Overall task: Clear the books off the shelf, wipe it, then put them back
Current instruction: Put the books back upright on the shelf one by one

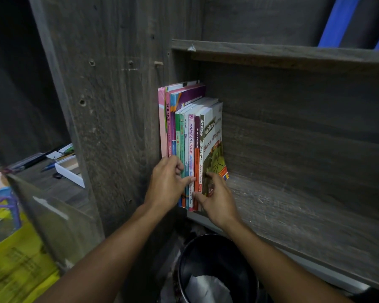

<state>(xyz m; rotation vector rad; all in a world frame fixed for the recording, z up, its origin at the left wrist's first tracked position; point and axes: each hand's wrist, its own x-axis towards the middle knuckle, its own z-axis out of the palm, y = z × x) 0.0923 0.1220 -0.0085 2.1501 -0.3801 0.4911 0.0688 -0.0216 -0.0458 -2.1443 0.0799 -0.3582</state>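
A bin (217, 254) sits below the fingers. The left hand (169, 182) and right hand (217, 200) grip the books (190, 138) standing between them. Right of the fingers, the shelf (293, 204) holds no books. I cannot tell whether they are coming out or going back.

Field note: I read this as a home study corner: school textbooks (190, 149), grey wooden shelf (293, 215), pens (50, 165) on side desk (53, 191), bin (217, 256).
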